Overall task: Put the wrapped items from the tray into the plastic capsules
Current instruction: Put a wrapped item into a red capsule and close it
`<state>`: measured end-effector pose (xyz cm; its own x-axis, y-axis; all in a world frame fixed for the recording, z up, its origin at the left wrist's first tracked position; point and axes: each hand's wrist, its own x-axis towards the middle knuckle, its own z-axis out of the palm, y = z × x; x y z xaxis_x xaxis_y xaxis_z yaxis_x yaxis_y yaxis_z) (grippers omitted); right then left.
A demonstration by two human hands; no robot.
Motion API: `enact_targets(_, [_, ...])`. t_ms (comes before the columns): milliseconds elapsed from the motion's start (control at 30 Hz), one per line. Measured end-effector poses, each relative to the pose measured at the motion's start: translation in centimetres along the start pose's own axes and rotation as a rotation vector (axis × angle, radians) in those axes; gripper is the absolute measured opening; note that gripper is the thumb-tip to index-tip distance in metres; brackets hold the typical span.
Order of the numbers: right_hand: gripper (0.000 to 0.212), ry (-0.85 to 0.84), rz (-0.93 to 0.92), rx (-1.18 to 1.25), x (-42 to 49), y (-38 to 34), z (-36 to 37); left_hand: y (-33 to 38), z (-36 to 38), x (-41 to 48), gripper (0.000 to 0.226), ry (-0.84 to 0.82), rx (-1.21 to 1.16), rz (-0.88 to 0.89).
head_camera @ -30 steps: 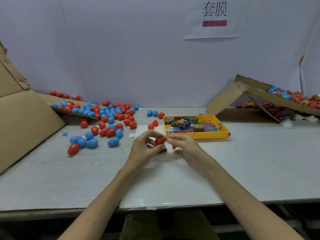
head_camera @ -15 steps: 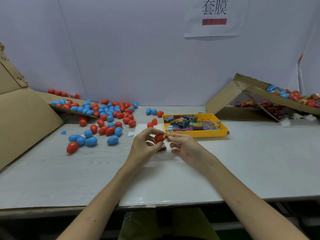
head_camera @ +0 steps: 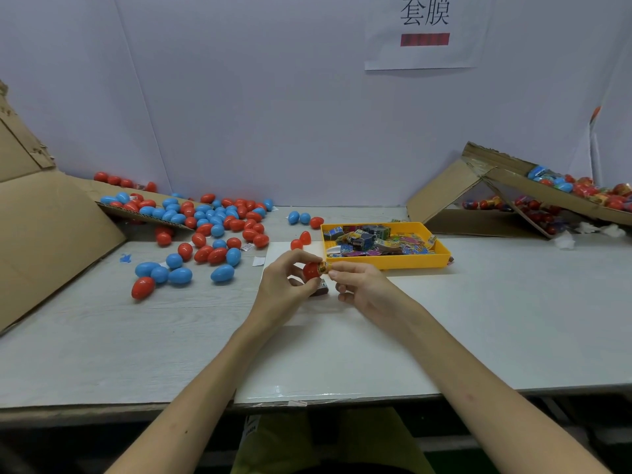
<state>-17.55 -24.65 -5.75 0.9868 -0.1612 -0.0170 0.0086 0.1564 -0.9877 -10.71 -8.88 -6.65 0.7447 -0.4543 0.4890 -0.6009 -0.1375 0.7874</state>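
Observation:
My left hand (head_camera: 285, 287) grips a red capsule half (head_camera: 310, 271) just above the table. My right hand (head_camera: 364, 283) pinches a small yellow wrapped item (head_camera: 323, 267) whose end sits at the open mouth of that half. A dark small piece (head_camera: 319, 289) lies on the white sheet under my hands. The yellow tray (head_camera: 441, 256) behind my right hand holds several colourful wrapped items (head_camera: 372, 241). Red and blue egg capsules (head_camera: 212, 227) lie scattered at the left.
A cardboard ramp (head_camera: 51, 230) leans at the far left, and a cardboard box (head_camera: 455, 189) with filled capsules (head_camera: 588, 189) sits at the right. Two red capsule halves (head_camera: 301, 240) stand near the tray's left end. The table's front edge (head_camera: 307, 403) is close to me.
My hands have stayed together over the same spot, with the wrapped item a little further out at the capsule mouth. The view shifted slightly.

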Motion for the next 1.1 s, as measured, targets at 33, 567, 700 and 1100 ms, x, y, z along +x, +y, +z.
enact_targets(33, [0.01, 0.01, -0.005, -0.016, 0.0, 0.0, 0.0, 0.0, 0.0, 0.0, 0.028, 0.004, -0.001, -0.006])
enact_targets(567, [0.027, 0.187, -0.357, -0.477, 0.0, 0.2, 0.5, 0.1, -0.2, 0.2, 0.017, 0.062, 0.003, -0.082])
enact_targets(700, [0.036, 0.208, -0.535, -0.645, 0.0, 0.9, 0.6, 0.1, -0.3, 0.3, 0.014, 0.065, -0.082, -0.114])
enact_targets(1100, [0.041, 0.323, -0.678, -0.695, 0.0, 1.2, 0.9, 0.6, -0.8, 0.6, 0.017, 0.021, -0.595, -0.351])
